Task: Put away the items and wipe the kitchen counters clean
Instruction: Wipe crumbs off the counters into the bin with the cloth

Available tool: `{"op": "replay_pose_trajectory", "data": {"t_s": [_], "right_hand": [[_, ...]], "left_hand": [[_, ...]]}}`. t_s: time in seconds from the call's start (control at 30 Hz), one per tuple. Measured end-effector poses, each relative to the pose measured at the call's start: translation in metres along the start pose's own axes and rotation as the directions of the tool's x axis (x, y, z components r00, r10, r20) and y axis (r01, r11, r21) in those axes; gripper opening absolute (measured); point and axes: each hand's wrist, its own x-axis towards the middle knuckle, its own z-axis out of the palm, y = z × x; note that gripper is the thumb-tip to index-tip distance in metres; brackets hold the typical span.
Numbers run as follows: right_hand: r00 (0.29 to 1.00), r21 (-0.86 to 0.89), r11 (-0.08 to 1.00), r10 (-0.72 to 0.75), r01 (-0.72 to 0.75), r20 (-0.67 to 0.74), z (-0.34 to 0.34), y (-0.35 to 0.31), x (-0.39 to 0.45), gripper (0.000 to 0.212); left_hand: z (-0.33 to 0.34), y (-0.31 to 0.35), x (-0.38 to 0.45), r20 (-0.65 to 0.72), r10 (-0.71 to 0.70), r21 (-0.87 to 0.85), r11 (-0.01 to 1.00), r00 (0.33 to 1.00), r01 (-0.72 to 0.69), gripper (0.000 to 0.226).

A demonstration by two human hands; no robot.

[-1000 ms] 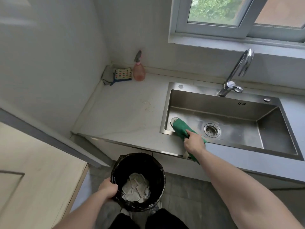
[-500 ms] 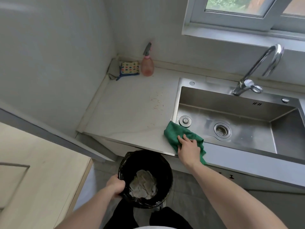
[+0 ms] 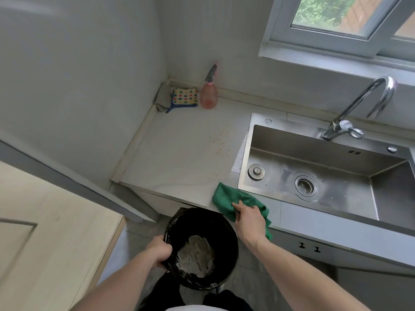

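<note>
We see the right hand (image 3: 248,218) lying on a green cloth (image 3: 226,198) at the front edge of the counter (image 3: 175,158), just left of the sink (image 3: 314,176); the fingers are bent over the fabric and press it down, with the index finger stretched toward the cloth's middle, so we read the hand as gripping the cloth. Part of the cloth hangs over the counter's front edge below the wrist. The left hand (image 3: 160,250) is curled round the left rim of a black bin (image 3: 226,243) lined with a dark bag, which is held just below the counter edge, close under the cloth. Inside the bin we see crumpled pale paper (image 3: 197,254). On the counter, between the back corner and the cloth, lies a scatter of small tan crumbs (image 3: 219,142), near the sink's left wall and apart from the cloth. In the far corner a pink spray bottle (image 3: 208,95) stands upright against the wall, and just to its left a cloth with coloured dots (image 3: 185,97) lies on a grey rag (image 3: 161,102). In the sink basin we see a round stopper (image 3: 256,171) resting left of the drain (image 3: 305,187), and the curved tap (image 3: 359,108) rises behind the basin under the window (image 3: 336,23).
</note>
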Motion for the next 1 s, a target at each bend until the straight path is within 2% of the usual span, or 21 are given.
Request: {"op": "replay_pose_trajectory", "data": {"t_s": [0.13, 0.27, 0.43, 0.63, 0.8, 1.0], "right_hand": [[0.997, 0.041, 0.996, -0.077, 0.076, 0.024, 0.008, -0.021, -0.023, 0.044], [0.977, 0.107, 0.983, -0.166, 0.152, 0.136, 0.026, -0.043, -0.052, 0.042], [0.99, 0.238, 0.961, -0.142, 0.139, -0.002, 0.001, -0.05, -0.047, 0.042], [0.977, 0.336, 0.934, -0.053, 0.121, -0.205, -0.069, -0.037, 0.006, 0.023], [0.959, 0.265, 0.964, 0.046, 0.031, -0.28, -0.093, -0.025, 0.064, 0.025], [0.983, 0.126, 0.992, 0.007, 0.017, -0.185, -0.072, -0.027, 0.116, 0.028]], "left_hand": [[-0.002, 0.007, -0.011, 0.018, 0.021, 0.023, 1.0, 1.0, -0.021, 0.035], [-0.003, 0.01, -0.02, 0.015, 0.028, 0.027, 0.999, 0.999, -0.028, 0.031], [-0.009, 0.011, -0.023, 0.004, 0.036, 0.022, 0.999, 0.999, -0.036, 0.032], [-0.017, 0.011, -0.023, 0.02, 0.033, 0.031, 0.999, 0.999, -0.033, 0.037], [-0.024, 0.013, -0.025, 0.042, 0.032, 0.026, 0.999, 0.999, -0.033, 0.045], [-0.029, 0.015, -0.017, 0.037, 0.033, 0.031, 0.999, 0.999, -0.035, 0.044]]}}
